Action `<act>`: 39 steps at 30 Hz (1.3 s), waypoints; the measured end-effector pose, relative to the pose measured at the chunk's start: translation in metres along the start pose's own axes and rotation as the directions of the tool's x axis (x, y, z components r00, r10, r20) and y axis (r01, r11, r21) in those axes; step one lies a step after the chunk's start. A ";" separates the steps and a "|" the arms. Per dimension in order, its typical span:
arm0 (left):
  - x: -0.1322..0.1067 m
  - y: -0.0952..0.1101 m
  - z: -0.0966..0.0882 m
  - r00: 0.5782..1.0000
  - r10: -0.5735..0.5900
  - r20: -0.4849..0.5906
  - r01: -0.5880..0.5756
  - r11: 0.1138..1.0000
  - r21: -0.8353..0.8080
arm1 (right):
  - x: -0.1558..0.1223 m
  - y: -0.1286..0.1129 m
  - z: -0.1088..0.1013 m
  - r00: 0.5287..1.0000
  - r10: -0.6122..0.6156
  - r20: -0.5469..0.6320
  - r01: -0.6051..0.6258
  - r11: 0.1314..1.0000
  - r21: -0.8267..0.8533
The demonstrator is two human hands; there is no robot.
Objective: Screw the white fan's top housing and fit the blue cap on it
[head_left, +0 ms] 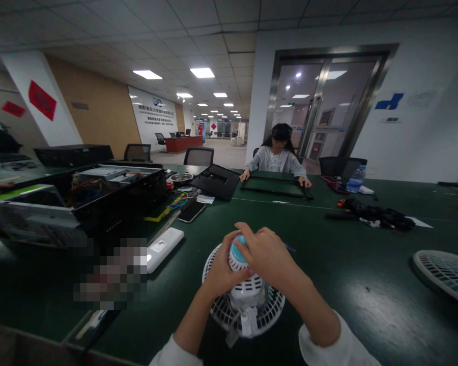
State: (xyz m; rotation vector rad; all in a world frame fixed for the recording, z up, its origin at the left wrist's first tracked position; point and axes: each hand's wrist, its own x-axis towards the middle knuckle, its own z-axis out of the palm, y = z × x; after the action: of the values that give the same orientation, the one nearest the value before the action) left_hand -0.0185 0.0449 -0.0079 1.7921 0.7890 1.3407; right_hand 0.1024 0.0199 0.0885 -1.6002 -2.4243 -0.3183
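Head-worn view, looking forward and down over a long dark-green table [366, 295].

The wide lens sits just above the person's own left hand [219, 274] and right hand [269, 256], close by at lower centre. It faces across the table toward a seated person in a grey striped top [277, 161], with glass double doors in a steel frame [320, 107] farther off at upper right and white ceiling tiles [137, 30] curving across the top.

Green table [366, 305]; on it a smartphone [191, 212]; a fan grille [445, 272].
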 end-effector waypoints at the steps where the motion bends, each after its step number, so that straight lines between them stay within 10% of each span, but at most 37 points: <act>1: 0.000 0.000 0.000 1.000 -0.005 -0.001 0.005 1.000 0.001 | 0.000 0.002 -0.001 1.000 -0.004 -0.010 0.004 1.000 0.002; 10: 0.000 -0.001 0.001 1.000 0.018 -0.007 -0.018 1.000 -0.005 | -0.008 0.016 -0.006 0.964 -0.259 -0.060 0.266 0.937 0.225; 34: 0.001 -0.001 0.000 1.000 0.017 0.002 -0.017 1.000 0.023 | 0.003 -0.006 0.007 0.997 0.059 -0.048 -0.059 0.998 -0.001; 39: 0.000 -0.003 0.001 1.000 0.027 0.006 -0.027 1.000 0.011 | -0.001 0.006 -0.002 0.998 -0.039 -0.045 0.042 0.997 0.070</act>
State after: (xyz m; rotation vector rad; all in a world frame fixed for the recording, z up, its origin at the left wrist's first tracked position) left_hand -0.0176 0.0463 -0.0103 1.8206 0.7736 1.3506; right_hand 0.1082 0.0206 0.0908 -1.5004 -2.4103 -0.2681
